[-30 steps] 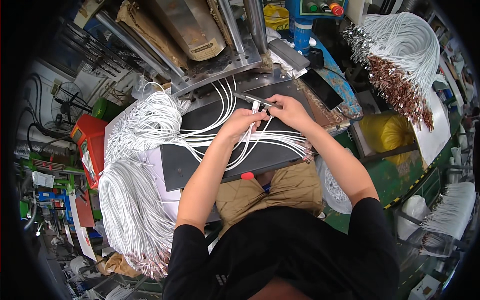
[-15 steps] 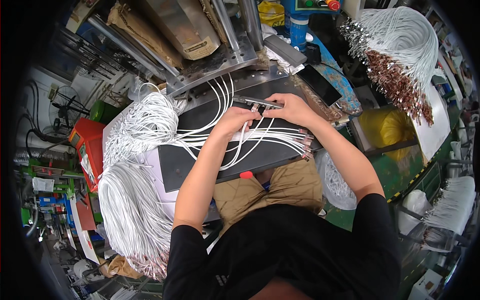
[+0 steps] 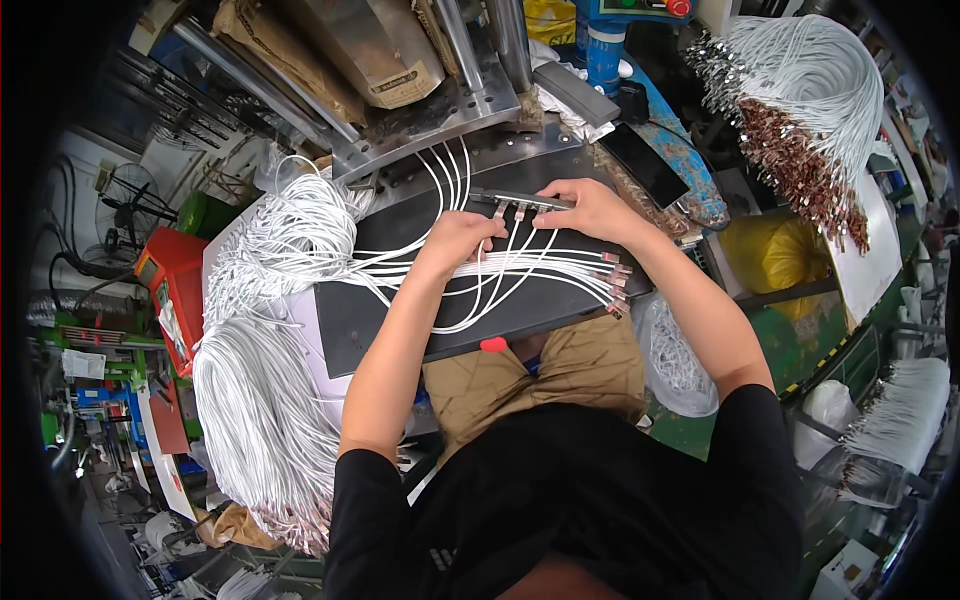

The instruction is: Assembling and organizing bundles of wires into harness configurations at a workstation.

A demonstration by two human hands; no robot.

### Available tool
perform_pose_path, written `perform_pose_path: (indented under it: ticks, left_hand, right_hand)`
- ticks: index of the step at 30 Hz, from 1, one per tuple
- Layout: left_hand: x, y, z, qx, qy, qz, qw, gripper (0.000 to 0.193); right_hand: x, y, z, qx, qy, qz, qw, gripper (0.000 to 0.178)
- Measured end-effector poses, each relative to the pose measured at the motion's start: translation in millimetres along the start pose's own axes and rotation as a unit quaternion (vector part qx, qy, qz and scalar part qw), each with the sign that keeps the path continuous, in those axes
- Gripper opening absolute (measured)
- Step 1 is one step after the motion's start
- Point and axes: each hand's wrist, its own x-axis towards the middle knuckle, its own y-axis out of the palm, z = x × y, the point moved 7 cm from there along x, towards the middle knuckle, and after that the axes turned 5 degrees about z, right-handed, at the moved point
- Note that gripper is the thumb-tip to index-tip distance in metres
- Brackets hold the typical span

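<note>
A narrow dark metal bar (image 3: 490, 194) lies across the black work plate (image 3: 345, 335), with several white cables' copper-coloured connectors (image 3: 520, 213) set along its near edge. My right hand (image 3: 592, 212) grips the bar's right end, thumb below and fingers on top. My left hand (image 3: 462, 243) is closed just left of these connectors, its fingertips pinching a white cable (image 3: 481, 272) near its end. How the tip sits in those fingers is partly hidden. Nearer me, a row of loose white cables (image 3: 540, 270) crosses the plate, their connector ends (image 3: 613, 285) at its right edge.
Behind the plate stands a press with a metal platen (image 3: 430, 125) and steel posts; several white cables run under it. Large cable bundles (image 3: 265, 420) hang at the left. A phone (image 3: 643, 165) lies right of the press. Another bundle (image 3: 800, 90) rests at far right.
My left hand has drawn back to the left from the bar's middle, uncovering connectors along its edge. My right hand has shifted slightly right and stays on the bar.
</note>
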Motion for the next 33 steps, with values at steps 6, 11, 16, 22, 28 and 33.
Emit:
perform_pose_path:
  ticks: [6, 11, 16, 22, 28, 33]
  left_hand:
    - [-12.8, 7.2, -19.1, 0.194, 0.063, -0.045, 0.978, 0.031]
    - [-5.2, -64.6, -25.3, 0.168, 0.077, -0.23, 0.955, 0.038]
    - [33.0, -89.0, -20.1, -0.158, 0.114, -0.237, 0.952, 0.041]
    - [21.3, -71.3, 5.8, -0.188, -0.007, -0.03, 0.982, 0.044]
    - [-4.1, -57.5, 2.7, -0.185, 0.018, -0.115, 0.976, 0.042]
    - [-80.2, -63.4, -66.2, 0.045, 0.161, -0.101, 0.981, 0.03]
  right_hand:
    - [-6.6, -6.4, 22.1, -0.113, 0.042, 0.011, 0.993, 0.038]
    - [9.2, -16.4, 56.8, -0.384, -0.157, -0.147, 0.898, 0.023]
    - [81.1, -17.7, 55.9, -0.386, -0.294, -0.254, 0.837, 0.02]
    - [229.6, -41.8, 30.7, -0.466, -0.254, -0.322, 0.784, 0.038]
    - [293.1, -69.4, 13.2, -0.395, -0.137, -0.244, 0.875, 0.035]
    - [290.0, -74.0, 13.8, -0.323, -0.216, -0.235, 0.891, 0.028]
